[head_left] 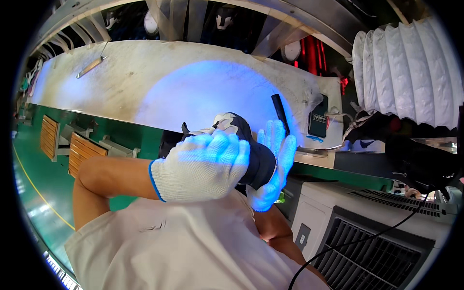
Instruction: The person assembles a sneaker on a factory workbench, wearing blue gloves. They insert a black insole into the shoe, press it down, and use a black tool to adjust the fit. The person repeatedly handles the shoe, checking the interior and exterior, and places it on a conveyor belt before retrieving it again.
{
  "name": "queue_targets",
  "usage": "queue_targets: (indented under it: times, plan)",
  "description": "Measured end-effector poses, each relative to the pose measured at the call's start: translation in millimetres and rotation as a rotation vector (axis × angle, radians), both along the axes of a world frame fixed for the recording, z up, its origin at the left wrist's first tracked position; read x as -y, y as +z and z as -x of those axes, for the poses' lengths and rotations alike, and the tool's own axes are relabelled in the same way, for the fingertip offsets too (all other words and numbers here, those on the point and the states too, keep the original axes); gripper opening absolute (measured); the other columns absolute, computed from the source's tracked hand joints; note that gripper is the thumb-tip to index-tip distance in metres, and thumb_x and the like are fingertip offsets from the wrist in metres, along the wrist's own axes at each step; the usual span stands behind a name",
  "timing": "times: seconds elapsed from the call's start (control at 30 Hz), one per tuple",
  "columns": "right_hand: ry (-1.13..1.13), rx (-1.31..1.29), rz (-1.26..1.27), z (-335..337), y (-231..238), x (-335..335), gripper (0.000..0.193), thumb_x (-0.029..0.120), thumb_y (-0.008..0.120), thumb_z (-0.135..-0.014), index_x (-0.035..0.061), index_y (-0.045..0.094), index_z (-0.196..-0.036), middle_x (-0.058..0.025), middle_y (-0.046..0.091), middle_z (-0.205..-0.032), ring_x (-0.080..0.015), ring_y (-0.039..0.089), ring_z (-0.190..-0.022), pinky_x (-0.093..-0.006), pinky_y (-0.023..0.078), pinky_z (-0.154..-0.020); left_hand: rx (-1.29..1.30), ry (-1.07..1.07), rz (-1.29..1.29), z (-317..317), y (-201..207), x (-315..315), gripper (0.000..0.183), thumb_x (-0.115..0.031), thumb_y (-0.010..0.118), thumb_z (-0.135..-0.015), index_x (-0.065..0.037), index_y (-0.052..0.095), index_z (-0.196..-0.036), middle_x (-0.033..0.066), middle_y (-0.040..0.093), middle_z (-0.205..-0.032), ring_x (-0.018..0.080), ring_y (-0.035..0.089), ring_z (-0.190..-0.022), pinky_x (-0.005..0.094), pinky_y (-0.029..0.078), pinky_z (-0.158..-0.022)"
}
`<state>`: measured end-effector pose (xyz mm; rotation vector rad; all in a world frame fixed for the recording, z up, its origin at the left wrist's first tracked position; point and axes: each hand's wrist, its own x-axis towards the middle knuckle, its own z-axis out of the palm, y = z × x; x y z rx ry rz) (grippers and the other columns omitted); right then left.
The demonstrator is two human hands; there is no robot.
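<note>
A dark shoe [258, 159] with grey and white patches on its upper is held between my two hands, at the near edge of the worktable. My left hand [205, 166], in a white knit glove with a blue cuff edge, is closed over its near side, and its fingers curl onto the upper. Against the shoe's right end lies the palm of my right hand [279, 159], gloved alike, fingers stretched upward and slightly apart. Blue light falls on both gloves. A black stick-like tool [280, 113] lies on the table just beyond my right fingertips. Part of the shoe is hidden by my left glove.
The pale worktable [169, 63] carries a wooden-handled tool [90, 66] far left and a dark phone-like device [318, 116] at right. Shoes [224, 18] sit in a rack behind. A white ribbed duct [406, 72], grey louvred machine [372, 246] and black cable [360, 240] are right; slatted wooden seats [83, 153] left.
</note>
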<state>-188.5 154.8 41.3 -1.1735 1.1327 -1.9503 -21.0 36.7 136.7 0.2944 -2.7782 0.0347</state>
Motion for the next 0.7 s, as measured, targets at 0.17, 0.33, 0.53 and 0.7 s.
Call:
queue_targets:
  times: [0.17, 0.33, 0.53, 0.7]
  plan:
    - [-0.137, -0.238, -0.081, 3.8, 12.6, -6.5, 0.112, 0.075, 0.056, -0.106, -0.0012, 0.017, -0.178, -0.0351, 0.018, -0.182, -0.0497, 0.024, -0.168, -0.0671, 0.021, -0.135, -0.062, -0.028, 0.076, 1.9, -7.3, -5.2, 0.053, -0.026, 0.075, -0.081, 0.004, 0.072, -0.125, 0.0233, 0.076, -0.115, 0.0308, 0.076, -0.092, 0.039, 0.06, -0.068]
    - [-0.281, -0.588, 0.037, 13.4, -6.5, -18.4, 0.081, 0.058, 0.043, -0.117, -0.0092, 0.042, -0.162, -0.0377, 0.043, -0.169, -0.0531, 0.047, -0.156, -0.0648, 0.04, -0.127, -0.066, -0.086, 0.151, 2.5, -6.6, -7.7, 0.054, -0.021, 0.072, -0.079, 0.009, 0.073, -0.124, 0.0247, 0.076, -0.115, 0.0332, 0.075, -0.095, 0.0354, 0.057, -0.066]
    - [-0.195, -0.774, -0.007, 29.2, 22.2, -14.6, 0.045, 0.026, 0.047, -0.117, -0.0086, 0.069, -0.136, -0.0354, 0.067, -0.144, -0.0598, 0.063, -0.139, -0.0639, 0.053, -0.116, -0.123, -0.108, 0.135, 8.2, -7.9, -3.1, 0.059, -0.021, 0.07, -0.075, 0.014, 0.071, -0.122, 0.0283, 0.075, -0.111, 0.035, 0.073, -0.095, 0.0346, 0.056, -0.063]
    - [-0.252, -0.847, 0.018, 41.0, 33.5, 0.0, 0.036, 0.015, 0.048, -0.113, -0.0061, 0.072, -0.131, -0.0301, 0.073, -0.137, -0.0536, 0.069, -0.132, -0.0576, 0.058, -0.11, -0.032, -0.127, -0.113, 23.6, 3.2, 7.9, 0.046, -0.02, 0.072, -0.082, 0.01, 0.069, -0.117, 0.0181, 0.071, -0.097, 0.0306, 0.072, -0.087, 0.0398, 0.058, -0.065]
